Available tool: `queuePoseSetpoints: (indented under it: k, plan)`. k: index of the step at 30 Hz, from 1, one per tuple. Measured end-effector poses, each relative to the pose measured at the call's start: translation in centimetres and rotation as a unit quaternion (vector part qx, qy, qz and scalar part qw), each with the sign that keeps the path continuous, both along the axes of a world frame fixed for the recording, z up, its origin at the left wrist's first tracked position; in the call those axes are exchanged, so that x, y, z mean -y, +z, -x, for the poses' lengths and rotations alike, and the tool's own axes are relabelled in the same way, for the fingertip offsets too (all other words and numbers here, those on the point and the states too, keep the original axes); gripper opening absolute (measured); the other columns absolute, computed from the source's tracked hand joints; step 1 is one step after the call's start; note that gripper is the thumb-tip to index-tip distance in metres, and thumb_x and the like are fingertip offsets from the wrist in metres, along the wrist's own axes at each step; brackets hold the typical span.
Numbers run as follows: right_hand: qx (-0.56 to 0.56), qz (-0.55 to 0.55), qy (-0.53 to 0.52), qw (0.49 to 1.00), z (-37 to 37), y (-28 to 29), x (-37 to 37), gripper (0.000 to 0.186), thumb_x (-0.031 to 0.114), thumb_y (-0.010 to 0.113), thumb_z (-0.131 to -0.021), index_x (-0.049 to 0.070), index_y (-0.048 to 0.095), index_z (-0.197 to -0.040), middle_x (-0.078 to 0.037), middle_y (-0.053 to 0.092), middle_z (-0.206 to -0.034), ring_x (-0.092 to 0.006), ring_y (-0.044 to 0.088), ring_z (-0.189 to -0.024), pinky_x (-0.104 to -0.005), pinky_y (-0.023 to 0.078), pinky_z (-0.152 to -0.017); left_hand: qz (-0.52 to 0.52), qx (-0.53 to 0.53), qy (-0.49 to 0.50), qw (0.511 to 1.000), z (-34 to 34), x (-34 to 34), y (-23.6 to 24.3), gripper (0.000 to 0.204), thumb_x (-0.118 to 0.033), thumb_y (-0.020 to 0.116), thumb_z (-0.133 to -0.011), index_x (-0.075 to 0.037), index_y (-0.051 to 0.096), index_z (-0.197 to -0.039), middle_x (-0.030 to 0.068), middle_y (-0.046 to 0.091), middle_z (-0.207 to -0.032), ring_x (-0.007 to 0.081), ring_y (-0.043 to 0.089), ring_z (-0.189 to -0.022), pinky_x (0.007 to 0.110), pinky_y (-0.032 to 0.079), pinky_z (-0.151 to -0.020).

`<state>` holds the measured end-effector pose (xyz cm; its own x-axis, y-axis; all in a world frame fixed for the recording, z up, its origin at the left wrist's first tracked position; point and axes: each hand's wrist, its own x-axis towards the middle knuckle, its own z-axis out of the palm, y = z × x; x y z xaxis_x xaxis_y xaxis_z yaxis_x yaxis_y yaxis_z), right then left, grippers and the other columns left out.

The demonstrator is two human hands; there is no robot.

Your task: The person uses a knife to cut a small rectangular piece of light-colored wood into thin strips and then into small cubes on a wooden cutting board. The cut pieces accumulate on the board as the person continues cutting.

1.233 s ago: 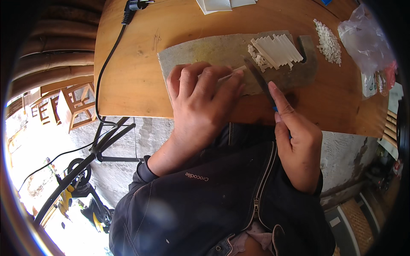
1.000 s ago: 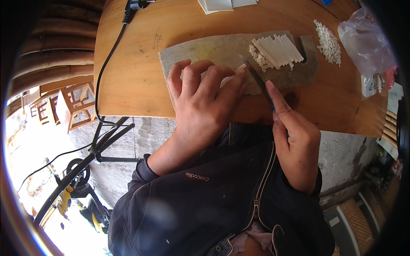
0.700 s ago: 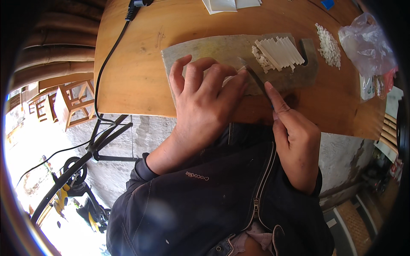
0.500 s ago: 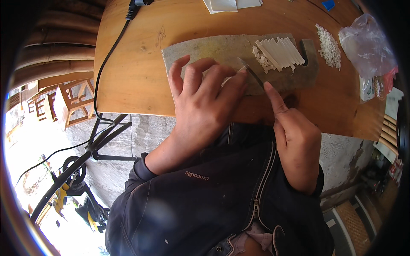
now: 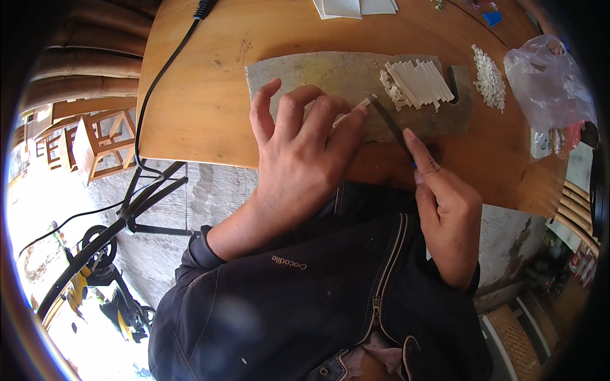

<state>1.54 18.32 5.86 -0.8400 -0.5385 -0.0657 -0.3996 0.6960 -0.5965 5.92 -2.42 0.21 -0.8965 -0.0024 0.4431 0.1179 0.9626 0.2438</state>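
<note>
My left hand (image 5: 305,136) lies over the grey cutting board (image 5: 343,66), its thumb and forefinger pinning a thin white strip (image 5: 370,100) whose end pokes out past the thumb. The other fingers arch above the board. In my right hand (image 5: 448,197) is a narrow dark-bladed knife (image 5: 391,120), with my forefinger stretched along its back. The blade's tip is at the strip's end, on the board. Beyond it, several white strips (image 5: 424,82) lie side by side toward the board's right end, with small white cut bits (image 5: 395,95) at their left.
Right of the board is a heap of white bits (image 5: 488,77), then a clear plastic bag (image 5: 549,79). White sheets (image 5: 343,9) lie at the table's far edge. A black cable (image 5: 152,95) runs down the table's left side. A small blue piece (image 5: 492,18) sits far right.
The knife and right hand have shifted slightly right and down, and the blade now stands steeper at the strip's end. The left hand keeps its grip. The whole view has shifted a little.
</note>
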Motion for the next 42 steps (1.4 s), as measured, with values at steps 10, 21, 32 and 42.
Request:
queuePoseSetpoints:
  k: [10,21,32,42]
  plan:
    - [-0.026,-0.030,0.013,0.999,-0.4,-0.1,0.1,0.076,-0.007,0.072,-0.080,0.023,0.061,-0.149,-0.012,0.050,-0.070,-0.0277,0.056,-0.060,-0.0449,0.050,-0.061,-0.001,-0.004,0.000,1.000,0.0,0.0,-0.2,0.031,-0.015,0.081,-0.083,-0.018,0.079,-0.114,-0.0040,0.064,-0.109,0.0203,0.058,-0.112,0.053,0.033,-0.113]
    - [0.024,0.032,-0.006,0.999,0.1,-0.2,0.2,0.068,-0.017,0.060,-0.086,0.016,0.064,-0.146,-0.018,0.048,-0.074,-0.0193,0.044,-0.061,-0.0297,0.045,-0.062,-0.013,-0.006,0.008,1.000,-0.8,-0.1,-0.3,0.038,-0.014,0.082,-0.082,-0.019,0.077,-0.119,-0.0048,0.066,-0.113,0.0197,0.060,-0.113,0.052,0.032,-0.115]
    - [-0.003,-0.028,0.021,0.999,-0.7,0.0,0.4,0.070,-0.017,0.059,-0.086,0.017,0.062,-0.148,-0.018,0.052,-0.076,-0.0261,0.052,-0.062,-0.0318,0.050,-0.065,-0.013,0.007,0.009,1.000,-0.7,-0.1,0.1,0.036,-0.013,0.081,-0.082,-0.018,0.077,-0.118,-0.0050,0.067,-0.113,0.0194,0.059,-0.114,0.052,0.032,-0.115]
    - [0.054,0.066,-0.010,0.996,0.1,-0.6,0.2,0.064,-0.015,0.062,-0.087,0.015,0.065,-0.144,-0.020,0.059,-0.078,-0.0216,0.054,-0.065,-0.0333,0.049,-0.065,-0.023,0.001,0.009,1.000,-1.3,0.2,-0.1,0.037,-0.013,0.081,-0.081,-0.017,0.077,-0.117,-0.0045,0.068,-0.117,0.0195,0.061,-0.113,0.051,0.033,-0.116]
